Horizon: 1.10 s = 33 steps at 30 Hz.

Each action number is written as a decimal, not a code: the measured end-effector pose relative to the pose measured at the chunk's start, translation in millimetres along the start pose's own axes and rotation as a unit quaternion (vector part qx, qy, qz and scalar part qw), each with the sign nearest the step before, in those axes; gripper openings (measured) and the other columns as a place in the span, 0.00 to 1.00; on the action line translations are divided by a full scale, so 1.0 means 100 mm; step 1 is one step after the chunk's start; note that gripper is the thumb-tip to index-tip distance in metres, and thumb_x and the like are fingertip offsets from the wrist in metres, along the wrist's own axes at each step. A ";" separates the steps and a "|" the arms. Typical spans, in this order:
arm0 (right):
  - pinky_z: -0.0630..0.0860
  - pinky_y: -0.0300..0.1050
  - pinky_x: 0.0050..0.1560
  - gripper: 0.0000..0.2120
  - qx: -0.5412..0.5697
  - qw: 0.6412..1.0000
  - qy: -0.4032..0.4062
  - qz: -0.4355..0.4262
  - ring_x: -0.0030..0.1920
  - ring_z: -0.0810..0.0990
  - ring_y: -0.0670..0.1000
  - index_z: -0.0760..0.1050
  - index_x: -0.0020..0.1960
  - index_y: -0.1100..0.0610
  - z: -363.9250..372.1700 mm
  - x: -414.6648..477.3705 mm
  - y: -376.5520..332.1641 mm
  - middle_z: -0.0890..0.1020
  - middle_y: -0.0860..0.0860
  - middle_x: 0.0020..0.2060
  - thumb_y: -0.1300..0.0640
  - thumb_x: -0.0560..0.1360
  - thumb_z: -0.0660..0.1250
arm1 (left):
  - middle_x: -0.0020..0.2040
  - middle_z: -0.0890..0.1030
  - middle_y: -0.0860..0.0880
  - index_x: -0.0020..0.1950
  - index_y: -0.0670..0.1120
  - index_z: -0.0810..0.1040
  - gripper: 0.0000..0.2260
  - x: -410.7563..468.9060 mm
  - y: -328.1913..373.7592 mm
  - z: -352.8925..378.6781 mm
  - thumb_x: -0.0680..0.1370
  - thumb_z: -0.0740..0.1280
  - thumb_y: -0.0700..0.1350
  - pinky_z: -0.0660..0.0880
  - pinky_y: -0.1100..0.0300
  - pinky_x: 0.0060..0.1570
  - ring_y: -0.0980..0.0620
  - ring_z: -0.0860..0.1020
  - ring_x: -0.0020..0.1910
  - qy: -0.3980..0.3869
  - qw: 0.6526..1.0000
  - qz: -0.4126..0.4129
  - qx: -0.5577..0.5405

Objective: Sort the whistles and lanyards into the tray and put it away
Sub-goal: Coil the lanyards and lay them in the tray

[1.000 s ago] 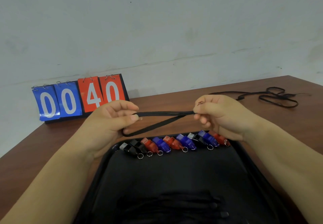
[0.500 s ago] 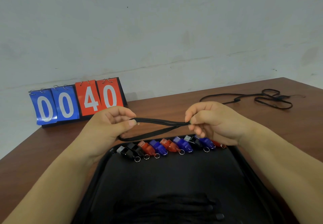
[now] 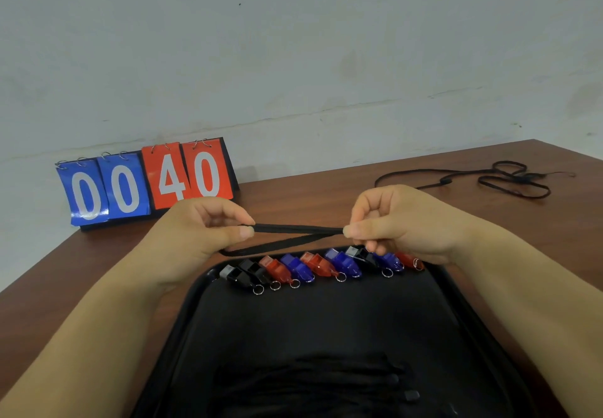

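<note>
A black tray (image 3: 326, 323) lies on the table in front of me. Along its far edge runs a row of several whistles (image 3: 318, 266), black, red and blue, each with a metal ring. Folded black lanyards (image 3: 313, 378) lie in a pile at the tray's near end. Above the whistles I hold a black lanyard (image 3: 293, 231) folded into a flat bundle. My left hand (image 3: 195, 235) pinches its left end and my right hand (image 3: 401, 222) pinches its right end. Another loose black lanyard (image 3: 509, 177) lies tangled on the table at the far right.
A flip scoreboard (image 3: 146, 182) with blue 00 and red 40 stands at the table's far left edge against the pale wall. Brown tabletop (image 3: 326, 199) shows behind my hands and to the right of the tray.
Both hands still hold the folded lanyard over the whistle row. The strands between them have been drawn straighter and tighter, and the view has tilted slightly.
</note>
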State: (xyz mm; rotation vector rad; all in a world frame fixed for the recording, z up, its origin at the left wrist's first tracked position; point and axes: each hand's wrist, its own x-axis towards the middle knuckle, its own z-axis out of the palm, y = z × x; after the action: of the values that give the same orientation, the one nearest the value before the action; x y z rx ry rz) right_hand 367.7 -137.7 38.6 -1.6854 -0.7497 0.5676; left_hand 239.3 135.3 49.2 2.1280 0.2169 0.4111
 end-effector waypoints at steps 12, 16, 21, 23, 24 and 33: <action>0.74 0.34 0.33 0.02 -0.221 0.974 0.005 0.049 0.34 0.82 0.44 0.84 0.44 0.56 -0.04 -0.05 -0.02 0.87 0.51 0.36 0.60 0.76 0.74 | 0.39 0.87 0.46 0.43 0.50 0.89 0.05 -0.06 0.03 -0.18 0.73 0.77 0.40 0.81 0.62 0.43 0.53 0.85 0.39 -0.073 0.994 -0.019 0.075; 0.72 0.29 0.32 0.02 -0.280 0.953 -0.076 0.093 0.35 0.83 0.43 0.84 0.46 0.55 -0.01 -0.11 -0.09 0.88 0.49 0.38 0.57 0.77 0.73 | 0.38 0.87 0.44 0.43 0.50 0.89 0.04 -0.08 0.02 -0.23 0.74 0.77 0.40 0.81 0.61 0.42 0.51 0.85 0.38 -0.227 0.963 -0.036 0.138; 0.74 0.29 0.37 0.04 -0.325 0.920 -0.186 0.117 0.36 0.83 0.43 0.85 0.48 0.56 0.14 -0.13 -0.07 0.88 0.50 0.40 0.56 0.76 0.74 | 0.36 0.86 0.50 0.45 0.49 0.88 0.02 -0.10 -0.01 -0.17 0.74 0.78 0.43 0.75 0.62 0.40 0.58 0.81 0.35 -0.384 0.895 -0.090 0.208; 0.75 0.31 0.40 0.04 -0.353 0.904 -0.213 0.117 0.35 0.82 0.42 0.85 0.47 0.55 0.21 -0.14 -0.04 0.88 0.49 0.40 0.54 0.76 0.74 | 0.35 0.86 0.55 0.45 0.50 0.88 0.03 -0.11 -0.01 -0.11 0.74 0.78 0.44 0.76 0.60 0.44 0.59 0.82 0.36 -0.417 0.871 -0.089 0.243; 0.75 0.32 0.41 0.04 -0.367 0.897 -0.219 0.115 0.35 0.82 0.42 0.85 0.47 0.54 0.24 -0.14 -0.03 0.88 0.49 0.41 0.54 0.75 0.74 | 0.35 0.86 0.57 0.45 0.51 0.88 0.03 -0.12 -0.01 -0.08 0.74 0.78 0.44 0.79 0.58 0.47 0.60 0.82 0.37 -0.425 0.862 -0.086 0.263; 0.77 0.35 0.48 0.05 -0.431 0.863 -0.244 0.098 0.43 0.83 0.40 0.85 0.47 0.49 0.31 -0.19 -0.06 0.86 0.42 0.41 0.48 0.75 0.74 | 0.40 0.88 0.50 0.41 0.59 0.87 0.07 -0.19 -0.05 -0.05 0.73 0.79 0.46 0.78 0.59 0.50 0.58 0.83 0.39 -0.416 0.874 -0.068 0.240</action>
State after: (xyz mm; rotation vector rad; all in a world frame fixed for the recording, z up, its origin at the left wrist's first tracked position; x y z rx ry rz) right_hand 331.9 -130.1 36.6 -2.5043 -1.3414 0.9036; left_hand 220.1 136.8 43.6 2.5423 -0.0458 -0.7283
